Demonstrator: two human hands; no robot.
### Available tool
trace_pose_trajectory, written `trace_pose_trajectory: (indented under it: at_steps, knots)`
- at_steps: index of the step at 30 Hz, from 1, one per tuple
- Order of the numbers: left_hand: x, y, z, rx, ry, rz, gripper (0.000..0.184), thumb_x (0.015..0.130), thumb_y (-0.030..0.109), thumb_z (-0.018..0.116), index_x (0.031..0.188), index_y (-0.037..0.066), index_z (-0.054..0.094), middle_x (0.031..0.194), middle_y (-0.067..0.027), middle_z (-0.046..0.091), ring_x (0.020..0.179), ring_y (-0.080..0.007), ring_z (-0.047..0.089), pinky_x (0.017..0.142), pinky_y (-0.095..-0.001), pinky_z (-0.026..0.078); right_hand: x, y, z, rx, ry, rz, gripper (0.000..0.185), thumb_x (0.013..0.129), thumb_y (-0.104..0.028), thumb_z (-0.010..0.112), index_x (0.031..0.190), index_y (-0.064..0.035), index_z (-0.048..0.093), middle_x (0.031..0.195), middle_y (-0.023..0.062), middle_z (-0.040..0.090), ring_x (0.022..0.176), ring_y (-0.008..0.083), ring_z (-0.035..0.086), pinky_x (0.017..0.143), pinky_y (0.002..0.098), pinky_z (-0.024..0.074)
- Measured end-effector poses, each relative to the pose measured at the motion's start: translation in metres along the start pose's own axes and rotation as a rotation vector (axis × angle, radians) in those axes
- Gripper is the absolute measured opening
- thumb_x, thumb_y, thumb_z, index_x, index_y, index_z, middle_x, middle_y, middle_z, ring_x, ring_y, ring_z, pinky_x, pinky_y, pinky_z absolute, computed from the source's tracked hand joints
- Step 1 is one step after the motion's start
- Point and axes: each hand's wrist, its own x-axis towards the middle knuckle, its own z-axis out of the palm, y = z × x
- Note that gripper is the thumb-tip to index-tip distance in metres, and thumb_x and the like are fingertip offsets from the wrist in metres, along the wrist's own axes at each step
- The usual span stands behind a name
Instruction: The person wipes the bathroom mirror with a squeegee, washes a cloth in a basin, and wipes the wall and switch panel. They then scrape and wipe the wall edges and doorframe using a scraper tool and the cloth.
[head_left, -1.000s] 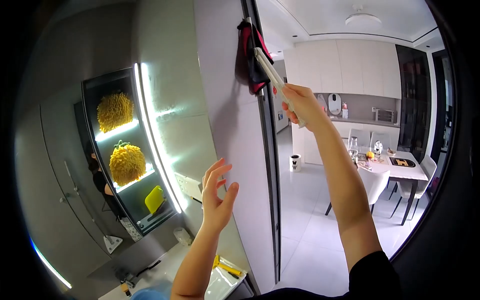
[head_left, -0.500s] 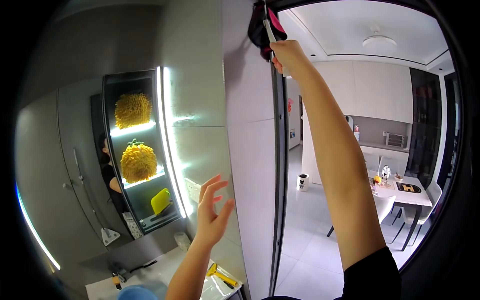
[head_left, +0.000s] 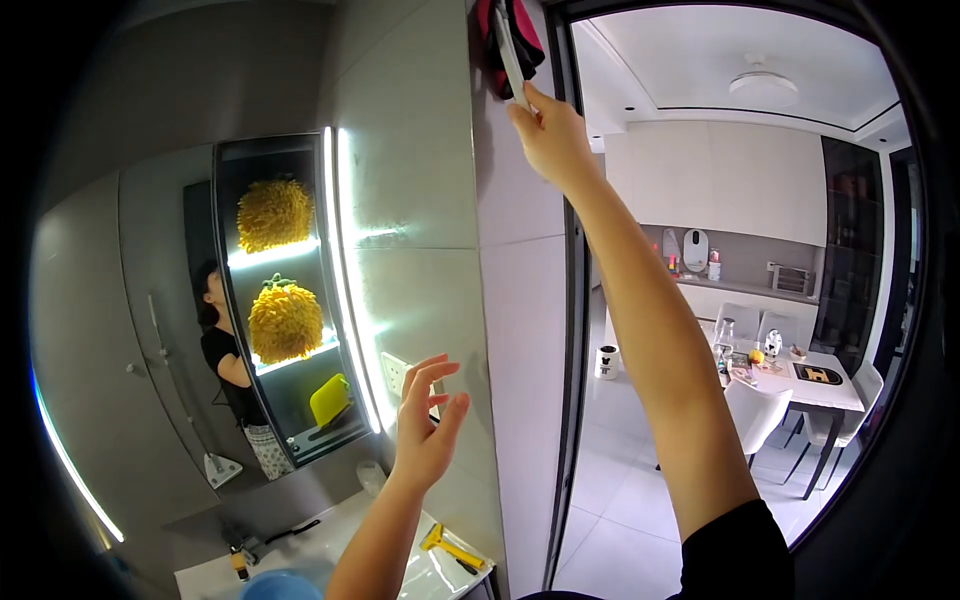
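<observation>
High up, my right hand (head_left: 553,135) is wrapped round the pale handle of a cleaning duster (head_left: 517,45) with a black and pink cloth head. The head lies against the wall beside the door frame, partly cut off by the top of the view. My left hand (head_left: 428,425) hangs in the air before the tiled wall, its fingers apart and slightly bent, holding nothing. Behind it sits a white wall socket (head_left: 394,374). Below it, on the washbasin counter (head_left: 345,535), lies a yellow scraper (head_left: 452,549).
A blue basin (head_left: 282,586) stands in the sink near a black faucet (head_left: 238,545). Left is a mirror cabinet with lit shelves bearing yellow fluffy balls (head_left: 285,322) and a green brush (head_left: 329,400). Past the doorway are a dining table (head_left: 840,392) and chairs.
My right hand and the duster have moved left and a little down in view. The view has shifted slightly, and my left hand keeps nearly the same pose.
</observation>
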Motion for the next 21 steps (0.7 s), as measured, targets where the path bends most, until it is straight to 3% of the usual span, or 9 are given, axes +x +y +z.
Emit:
trace_pose_trajectory:
  at_steps: [6,14,18,21]
  knots:
    - [-0.006,-0.013,0.005,-0.039,-0.002,-0.002,0.033,0.089,0.017,0.058,0.119,0.005,0.054,0.132,-0.0134,0.047,0.116,-0.0203,0.049,0.087,-0.0336,0.045,-0.035,0.043,0.013,0.046,0.036,-0.123,0.051,0.091,-0.021,0.057,0.139,-0.0097,0.044,0.077,0.018,0.061,0.068,0.0288,0.06,0.067,0.0324,0.0467]
    - [-0.017,-0.021,-0.001,-0.103,-0.007,-0.068,0.035,0.087,0.016,0.06,0.119,0.005,0.054,0.131,-0.0135,0.048,0.115,-0.0209,0.05,0.088,-0.0349,0.046,-0.18,0.14,0.001,0.006,-0.147,-0.022,0.056,0.087,-0.008,0.061,0.14,-0.0088,0.043,0.08,0.0121,0.056,0.063,0.0201,0.054,0.061,0.0301,0.0447]
    - [-0.02,-0.022,-0.001,-0.135,-0.028,-0.055,0.038,0.086,0.016,0.061,0.122,0.005,0.053,0.132,-0.0127,0.047,0.117,-0.0205,0.048,0.089,-0.0343,0.044,-0.294,0.179,-0.007,-0.061,-0.281,-0.008,0.064,0.084,-0.006,0.063,0.143,-0.0121,0.04,0.081,0.0126,0.056,0.062,0.0226,0.056,0.059,0.0344,0.0476]
    - [-0.019,-0.023,0.0,-0.147,-0.035,-0.062,0.04,0.085,0.016,0.061,0.123,0.005,0.052,0.133,-0.0121,0.047,0.118,-0.0201,0.047,0.09,-0.0343,0.043,-0.372,0.195,-0.01,-0.033,-0.401,0.058,0.063,0.083,-0.001,0.062,0.142,-0.0061,0.039,0.097,0.0129,0.059,0.067,0.0217,0.058,0.064,0.0326,0.0492]
